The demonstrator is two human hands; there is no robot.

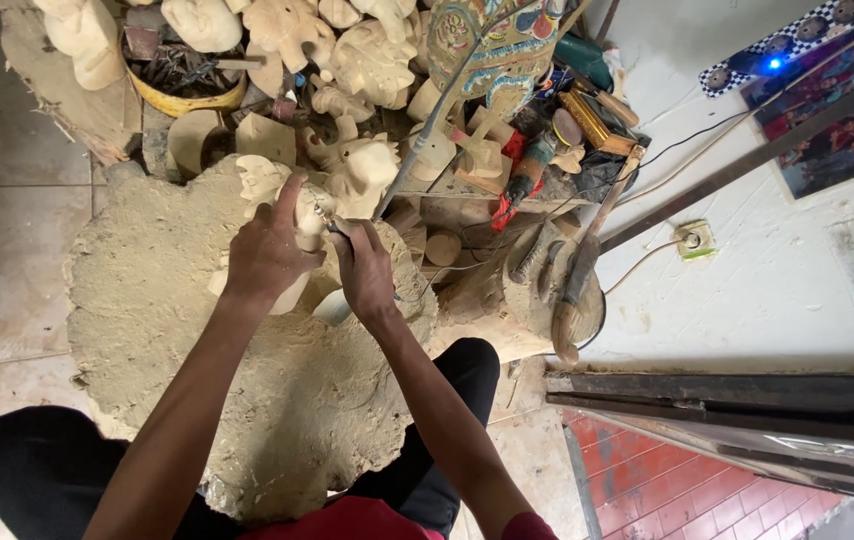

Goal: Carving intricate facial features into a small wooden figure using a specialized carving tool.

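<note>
A pale unpainted wooden carving (269,185) rests on a dust-covered slab of wood (167,300) in front of me. My left hand (265,252) grips it from above, with the forefinger stretched up along it. My right hand (364,270) is closed around a slim metal rotary tool handpiece (328,221), whose tip touches the carving beside my left hand. A grey flexible shaft (427,130) runs up from the handpiece toward the back.
Several unpainted carved figures (367,60) crowd the back, with a painted carving (492,40), a yellow bowl of tools (187,85), a red power tool (527,170) and a mallet (575,290). A wall socket (692,240) sits on the white wall right. Tiled floor lies left.
</note>
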